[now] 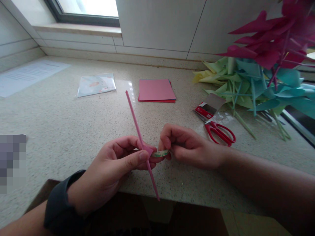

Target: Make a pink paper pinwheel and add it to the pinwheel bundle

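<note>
My left hand (108,167) pinches a thin pink paper stick (134,118) between thumb and fingers. The stick slants from upper left to lower right, and a small pink paper flap (148,150) stands out where the thumb presses. From beside this flap a short whitish strip with green print (160,153), like tape, runs to the right. My right hand (190,144) is closed, its thumb and fingers pinching the strip's right end. Both hands are above the counter's front edge, close together. Curled fingers hide part of the strip's end.
On the speckled counter (98,118) lie a stack of pink and red paper squares (155,90) and a clear-wrapped packet (97,85). Red-handled scissors (220,133) rest right, by a red-and-black card packet (205,110). Paper pinwheel-like flowers (265,52) fill the far right. Printed sheets (31,75) lie left.
</note>
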The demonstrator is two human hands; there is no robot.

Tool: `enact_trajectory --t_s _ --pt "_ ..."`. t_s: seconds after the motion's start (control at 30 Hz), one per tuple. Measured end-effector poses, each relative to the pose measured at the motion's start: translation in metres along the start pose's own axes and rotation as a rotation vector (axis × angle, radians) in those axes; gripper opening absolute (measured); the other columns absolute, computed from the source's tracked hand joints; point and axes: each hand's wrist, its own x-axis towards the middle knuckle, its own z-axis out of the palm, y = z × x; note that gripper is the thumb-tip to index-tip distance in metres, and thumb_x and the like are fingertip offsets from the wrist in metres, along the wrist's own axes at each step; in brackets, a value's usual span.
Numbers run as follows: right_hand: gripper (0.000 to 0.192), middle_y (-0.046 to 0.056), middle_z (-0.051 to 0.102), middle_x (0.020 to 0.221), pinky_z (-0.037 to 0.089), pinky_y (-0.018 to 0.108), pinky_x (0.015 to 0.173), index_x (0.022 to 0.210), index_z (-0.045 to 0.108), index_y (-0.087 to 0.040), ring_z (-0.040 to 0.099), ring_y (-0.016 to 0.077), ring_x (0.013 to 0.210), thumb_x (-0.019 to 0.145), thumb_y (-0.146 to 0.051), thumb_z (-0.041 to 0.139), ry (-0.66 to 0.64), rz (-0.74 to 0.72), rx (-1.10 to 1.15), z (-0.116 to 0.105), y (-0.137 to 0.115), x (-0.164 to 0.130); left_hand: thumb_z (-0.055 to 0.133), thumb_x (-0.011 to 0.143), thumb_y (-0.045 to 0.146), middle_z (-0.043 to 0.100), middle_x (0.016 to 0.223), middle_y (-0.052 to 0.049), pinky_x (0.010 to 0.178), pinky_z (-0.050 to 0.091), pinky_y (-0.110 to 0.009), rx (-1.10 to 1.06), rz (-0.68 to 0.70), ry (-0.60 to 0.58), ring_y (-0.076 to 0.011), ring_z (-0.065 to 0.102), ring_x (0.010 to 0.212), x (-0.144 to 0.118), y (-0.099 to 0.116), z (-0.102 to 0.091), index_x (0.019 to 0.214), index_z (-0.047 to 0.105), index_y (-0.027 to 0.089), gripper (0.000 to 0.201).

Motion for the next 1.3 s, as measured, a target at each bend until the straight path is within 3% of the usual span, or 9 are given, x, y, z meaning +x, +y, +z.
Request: enact_trajectory --t_s 0.47,1.07,1.3 --pt "0.013 -0.003 0.050 0.079 0.036 0.024 0.063 0.087 0.047 -0.018 0.046 0.0090 0.070 0.080 -0.009 0.052 0.018 0.064 0.023 0.0016 -0.0037 0.0012 0.081 0.080 0.020 0.079 0.084 -0.003 0.072 0.058 -0.014 -0.023 -0.018 0.007 -0.0108 0.073 0.076 0.0000 0.0004 0.0012 0.086 0.075 0.017 0.008" --pt "0.017 -0.003 0.050 0.079 0.037 0.024 0.064 0.086 0.048 -0.019 0.047 0.0099 0.071 0.081 -0.002 0.048 0.002 -0.019 -0.045 -0.0015 -0.0002 0.0012 0.080 0.080 0.018 0.079 0.083 -0.003 0.073 0.058 -0.015 -0.041 -0.011 0.026 -0.0115 0.074 0.078 -0.0024 0.0022 0.0040 0.085 0.075 0.017 0.007" --pt "0.020 -0.002 0.054 0.079 0.040 0.024 0.067 0.087 0.051 -0.018 0.052 0.0098 0.072 0.080 0.001 0.046 0.027 0.015 0.059 -0.0022 0.0039 0.0008 0.081 0.080 0.019 0.078 0.082 -0.003 0.073 0.057 -0.015 -0.011 -0.003 0.030 -0.0103 0.072 0.075 -0.0021 0.0011 0.0024 0.085 0.075 0.016 0.008"
